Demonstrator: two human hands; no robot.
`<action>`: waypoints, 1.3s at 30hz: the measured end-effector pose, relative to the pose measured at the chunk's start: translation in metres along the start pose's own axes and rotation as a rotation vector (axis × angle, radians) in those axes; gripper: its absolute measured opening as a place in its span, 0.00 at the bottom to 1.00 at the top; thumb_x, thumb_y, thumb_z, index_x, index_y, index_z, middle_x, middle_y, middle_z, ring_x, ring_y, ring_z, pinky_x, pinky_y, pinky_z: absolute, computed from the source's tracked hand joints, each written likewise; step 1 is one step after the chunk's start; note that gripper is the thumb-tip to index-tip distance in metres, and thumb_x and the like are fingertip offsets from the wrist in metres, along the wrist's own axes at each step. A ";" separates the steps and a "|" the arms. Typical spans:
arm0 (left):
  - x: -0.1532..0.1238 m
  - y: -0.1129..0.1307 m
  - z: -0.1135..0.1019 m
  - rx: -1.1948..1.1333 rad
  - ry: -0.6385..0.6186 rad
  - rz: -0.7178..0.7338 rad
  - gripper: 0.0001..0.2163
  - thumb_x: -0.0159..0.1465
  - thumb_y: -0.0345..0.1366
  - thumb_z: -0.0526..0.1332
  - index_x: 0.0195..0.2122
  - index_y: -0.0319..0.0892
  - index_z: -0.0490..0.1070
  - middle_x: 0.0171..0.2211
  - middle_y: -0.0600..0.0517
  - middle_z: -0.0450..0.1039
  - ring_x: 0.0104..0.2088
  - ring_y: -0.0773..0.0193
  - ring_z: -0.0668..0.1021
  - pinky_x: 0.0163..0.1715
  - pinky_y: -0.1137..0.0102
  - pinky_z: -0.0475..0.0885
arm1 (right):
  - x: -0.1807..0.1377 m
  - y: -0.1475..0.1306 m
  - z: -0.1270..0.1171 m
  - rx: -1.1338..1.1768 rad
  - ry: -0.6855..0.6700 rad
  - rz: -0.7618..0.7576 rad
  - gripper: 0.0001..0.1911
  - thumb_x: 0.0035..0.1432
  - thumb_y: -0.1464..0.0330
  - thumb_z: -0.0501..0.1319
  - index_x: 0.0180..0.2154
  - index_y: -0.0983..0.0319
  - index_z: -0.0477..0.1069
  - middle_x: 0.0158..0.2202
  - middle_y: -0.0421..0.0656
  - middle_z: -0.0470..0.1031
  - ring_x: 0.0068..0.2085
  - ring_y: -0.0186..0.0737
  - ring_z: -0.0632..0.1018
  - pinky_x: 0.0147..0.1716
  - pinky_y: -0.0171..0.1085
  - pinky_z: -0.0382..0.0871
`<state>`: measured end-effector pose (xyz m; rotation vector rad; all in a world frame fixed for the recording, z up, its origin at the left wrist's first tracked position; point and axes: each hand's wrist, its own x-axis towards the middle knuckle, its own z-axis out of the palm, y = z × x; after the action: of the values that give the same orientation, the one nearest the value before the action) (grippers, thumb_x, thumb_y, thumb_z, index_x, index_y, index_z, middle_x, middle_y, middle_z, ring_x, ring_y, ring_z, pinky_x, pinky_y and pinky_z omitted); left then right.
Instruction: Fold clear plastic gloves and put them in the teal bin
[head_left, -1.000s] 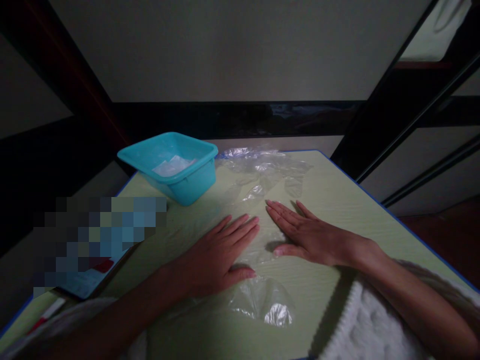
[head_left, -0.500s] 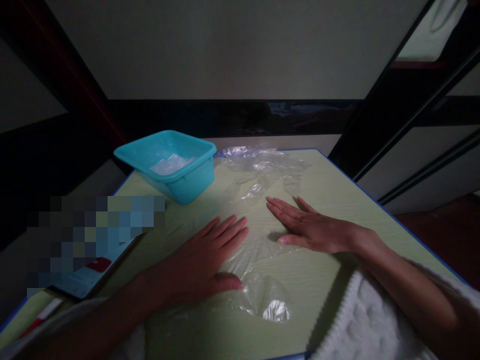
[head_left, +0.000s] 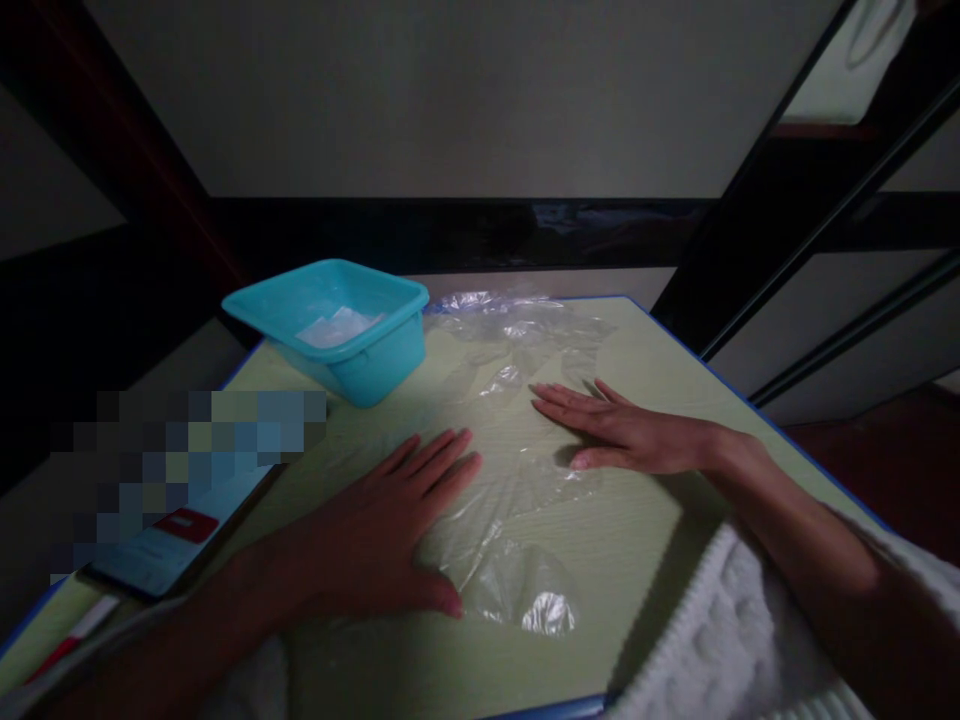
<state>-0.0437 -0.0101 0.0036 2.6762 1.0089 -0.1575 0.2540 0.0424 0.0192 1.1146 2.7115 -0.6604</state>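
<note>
Clear plastic film (head_left: 491, 535), lying lengthwise toward the far side of the table (head_left: 675, 360)

Left hand (head_left: 397, 525) palm down over its near left part, right hand (head_left: 600, 430) farther off along its right side; both apart, fingers straight, gripping nothing, film stretching between and beyond them

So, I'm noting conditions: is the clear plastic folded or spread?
Spread, though wrinkled: the clear plastic lies across the table, its shiny creases showing between the left hand and right hand.
</note>
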 end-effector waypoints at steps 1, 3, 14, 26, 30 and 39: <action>0.000 0.002 -0.001 -0.011 0.025 0.017 0.47 0.53 0.63 0.55 0.65 0.39 0.40 0.66 0.40 0.36 0.65 0.46 0.45 0.60 0.51 0.46 | -0.001 0.001 0.000 -0.009 0.009 0.008 0.39 0.59 0.47 0.46 0.64 0.57 0.34 0.66 0.47 0.30 0.65 0.50 0.37 0.57 0.63 0.27; 0.002 0.006 -0.001 -0.043 0.087 0.086 0.44 0.56 0.63 0.51 0.65 0.38 0.40 0.66 0.41 0.37 0.65 0.48 0.46 0.61 0.53 0.45 | -0.001 0.002 0.000 -0.026 0.020 0.033 0.42 0.57 0.46 0.49 0.64 0.56 0.33 0.66 0.48 0.29 0.65 0.53 0.37 0.57 0.64 0.28; 0.028 0.025 0.008 -0.123 0.145 0.333 0.36 0.62 0.57 0.50 0.64 0.38 0.45 0.65 0.44 0.45 0.65 0.54 0.48 0.63 0.56 0.40 | -0.001 0.009 0.001 -0.063 0.024 0.169 0.50 0.50 0.43 0.55 0.64 0.57 0.33 0.66 0.51 0.30 0.65 0.54 0.37 0.56 0.64 0.25; 0.027 0.023 0.012 -0.106 0.117 0.297 0.36 0.62 0.58 0.48 0.64 0.39 0.46 0.65 0.44 0.44 0.65 0.54 0.47 0.63 0.57 0.40 | -0.001 0.015 0.002 -0.063 0.053 0.250 0.54 0.46 0.43 0.58 0.65 0.60 0.35 0.66 0.54 0.31 0.64 0.58 0.37 0.56 0.65 0.28; 0.023 0.021 0.013 -0.106 0.133 0.294 0.35 0.62 0.58 0.49 0.64 0.41 0.46 0.66 0.46 0.44 0.65 0.54 0.47 0.62 0.56 0.40 | -0.002 0.016 0.003 -0.045 0.073 0.219 0.54 0.46 0.42 0.58 0.65 0.58 0.35 0.66 0.54 0.32 0.64 0.60 0.37 0.55 0.66 0.28; 0.021 0.020 0.011 -0.060 0.096 0.243 0.35 0.62 0.58 0.49 0.64 0.42 0.46 0.66 0.48 0.41 0.65 0.54 0.45 0.62 0.57 0.40 | -0.013 0.009 -0.008 -0.037 0.036 0.182 0.57 0.43 0.45 0.63 0.65 0.55 0.34 0.67 0.49 0.31 0.65 0.56 0.38 0.57 0.64 0.26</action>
<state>-0.0148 -0.0148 -0.0071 2.7448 0.6930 0.0508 0.2704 0.0431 0.0266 1.3560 2.5983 -0.5644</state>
